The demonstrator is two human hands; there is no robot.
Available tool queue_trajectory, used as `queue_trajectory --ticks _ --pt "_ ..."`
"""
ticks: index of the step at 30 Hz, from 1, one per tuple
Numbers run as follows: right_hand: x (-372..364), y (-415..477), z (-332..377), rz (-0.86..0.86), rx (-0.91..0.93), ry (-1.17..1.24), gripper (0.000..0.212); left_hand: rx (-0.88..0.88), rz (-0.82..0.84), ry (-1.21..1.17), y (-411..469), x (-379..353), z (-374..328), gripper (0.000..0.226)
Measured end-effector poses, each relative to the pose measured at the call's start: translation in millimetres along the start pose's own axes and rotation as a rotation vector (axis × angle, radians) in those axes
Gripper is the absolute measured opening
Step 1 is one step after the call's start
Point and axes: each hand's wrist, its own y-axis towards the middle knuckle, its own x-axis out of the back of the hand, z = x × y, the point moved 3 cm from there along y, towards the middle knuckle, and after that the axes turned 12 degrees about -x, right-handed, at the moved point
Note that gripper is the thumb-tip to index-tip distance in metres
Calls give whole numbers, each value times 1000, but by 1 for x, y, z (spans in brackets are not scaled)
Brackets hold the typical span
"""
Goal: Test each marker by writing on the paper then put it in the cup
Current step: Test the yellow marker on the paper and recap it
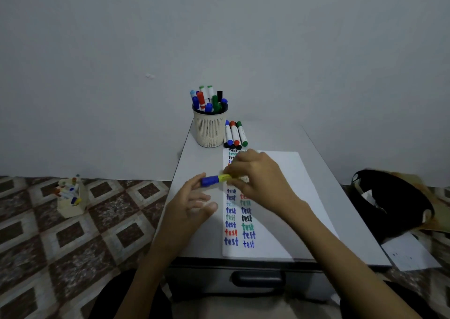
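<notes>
A marker with a blue cap (210,180) and yellow band lies level above the paper (280,197), held between both hands. My left hand (192,202) pinches the blue cap end with its fingertips. My right hand (258,175) wraps the barrel, hiding most of it. The paper bears two columns of the word "test" in blue, red, green and black. A cream mesh cup (210,131) behind the paper holds several markers. Three markers (235,133) with blue, red and green caps lie beside the cup on its right.
The paper rests on a small grey cabinet top (194,163) with a drawer handle (258,278) at the front. On the tiled floor, a box of markers (71,198) stands at the left; a black bag (389,202) and a loose sheet (409,253) lie at the right.
</notes>
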Motion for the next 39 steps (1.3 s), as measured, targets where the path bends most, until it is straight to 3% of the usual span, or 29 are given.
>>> queue_trajectory --ticks 3,6,9,13,15,20,25,28,30,32,34,36,39 --pt "6 48 -19 -92 -96 138 16 -72 212 311 0 -17 3 71" --pt "19 98 -27 -290 -166 341 40 -149 422 674 -4 -27 6 73" --pt "35 143 -28 -492 -214 517 60 -140 504 793 -6 -28 9 72" --pt "30 188 -27 -625 -237 587 61 -119 505 829 -4 -29 6 62" --pt "16 201 -27 -567 -250 560 60 -121 491 830 -4 -29 6 61" --pt "-23 211 -45 -345 -352 509 48 -138 460 749 -2 -29 9 82" --pt "-37 217 -51 -97 -254 304 24 -141 468 800 -4 -29 18 51" --pt "-31 215 -56 -88 -232 427 27 -192 444 787 -5 -30 20 51" --pt "-28 207 -75 -197 -338 564 34 -217 424 812 -5 -30 21 51" --pt "-34 193 -102 -194 -518 569 44 -218 417 822 -5 -30 21 51" --pt "-51 174 -125 22 -661 439 42 -221 412 805 -5 -31 21 51" --pt "-71 154 -136 247 -691 327 37 -237 403 786 -5 -30 21 52" --pt "-85 137 -141 240 -700 249 26 -251 404 771 -5 -30 20 54"
